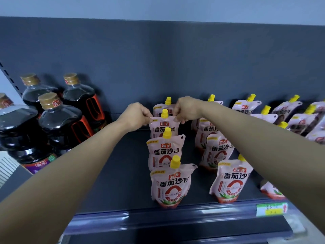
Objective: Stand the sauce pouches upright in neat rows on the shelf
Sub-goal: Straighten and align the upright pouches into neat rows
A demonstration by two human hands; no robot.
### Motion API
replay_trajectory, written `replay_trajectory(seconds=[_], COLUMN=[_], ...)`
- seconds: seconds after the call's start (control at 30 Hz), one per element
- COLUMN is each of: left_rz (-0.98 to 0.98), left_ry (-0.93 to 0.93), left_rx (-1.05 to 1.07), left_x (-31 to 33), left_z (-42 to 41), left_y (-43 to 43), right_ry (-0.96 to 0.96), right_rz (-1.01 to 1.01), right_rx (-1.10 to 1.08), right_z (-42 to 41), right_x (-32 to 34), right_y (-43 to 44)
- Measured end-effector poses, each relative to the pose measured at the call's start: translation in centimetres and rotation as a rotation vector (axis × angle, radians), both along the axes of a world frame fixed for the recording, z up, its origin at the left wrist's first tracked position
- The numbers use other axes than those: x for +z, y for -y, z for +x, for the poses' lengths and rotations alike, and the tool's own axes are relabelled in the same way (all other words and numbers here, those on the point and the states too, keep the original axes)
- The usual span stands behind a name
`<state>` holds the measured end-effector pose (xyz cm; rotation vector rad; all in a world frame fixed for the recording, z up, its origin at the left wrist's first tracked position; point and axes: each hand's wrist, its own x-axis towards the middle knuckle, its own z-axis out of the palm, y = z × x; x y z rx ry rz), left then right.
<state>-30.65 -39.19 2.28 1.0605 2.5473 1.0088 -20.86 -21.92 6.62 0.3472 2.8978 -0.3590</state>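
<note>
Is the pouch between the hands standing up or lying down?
Upright: the held pouch has its yellow cap on top, both hands pinching its upper corners.

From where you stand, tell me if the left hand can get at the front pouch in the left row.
Probably yes. The front pouch stands at the shelf edge with bare shelf to its left, but the left hand is now pinching the third pouch with the right hand.

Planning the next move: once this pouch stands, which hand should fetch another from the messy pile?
Probably the right hand. The tilted pouches lie on the shelf's right side, under that arm. The left hand sits by the bottles and could steady the held pouch.
</note>
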Motion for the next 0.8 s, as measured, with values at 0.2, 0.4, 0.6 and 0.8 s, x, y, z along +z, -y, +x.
replay_trajectory(seconds=[0.2, 0.4, 0.6, 0.8], left_rz=[-0.023, 0.034, -0.036, -0.05], left_ry=[-0.002, 0.01, 0.019, 0.028], left_rx=[-0.065, -0.024, 0.016, 0.004], left_x=[0.4, 1.6, 1.8, 1.1], left_z=[0.1, 0.3, 0.6, 1.1], left_y=[0.4, 1.2, 1.3, 0.5], right_ry=[0.096, -0.15, -0.118, -0.157], right_rz=[-0.154, 0.059, 0.107, 0.05], right_rx=[-0.028, -0.067, -0.049, -0.138], right_z=[-0.2, -1.8, -3.2, -4.9], right_x=[1.2, 2.4, 0.6, -0.1], right_y=[-0.5, -1.8, -1.4, -1.3])
